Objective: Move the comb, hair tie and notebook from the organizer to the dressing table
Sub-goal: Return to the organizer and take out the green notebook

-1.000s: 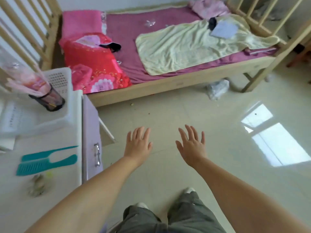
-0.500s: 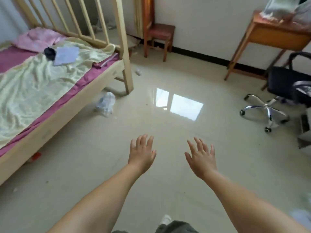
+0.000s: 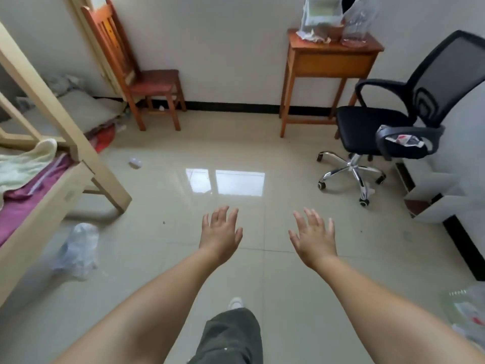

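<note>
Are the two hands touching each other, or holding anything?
Apart. The head view shows the left hand and right hand spread open, palms down, with a clear strip of floor tile between them. Neither holds anything.

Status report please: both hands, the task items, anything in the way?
Left hand open, empty. Right hand open, empty. Comb, hair tie, notebook, organizer: none in view. Floor ahead bare; office chair off to the right.

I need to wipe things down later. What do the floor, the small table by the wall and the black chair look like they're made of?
Floor: glossy pale tile, likely ceramic; grout lines and a window reflection show.
Small table: reddish-brown wood, smooth, probably varnished.
Black chair: mesh back, dark padded seat, plastic-looking armrests, shiny chromed metal base.
</note>
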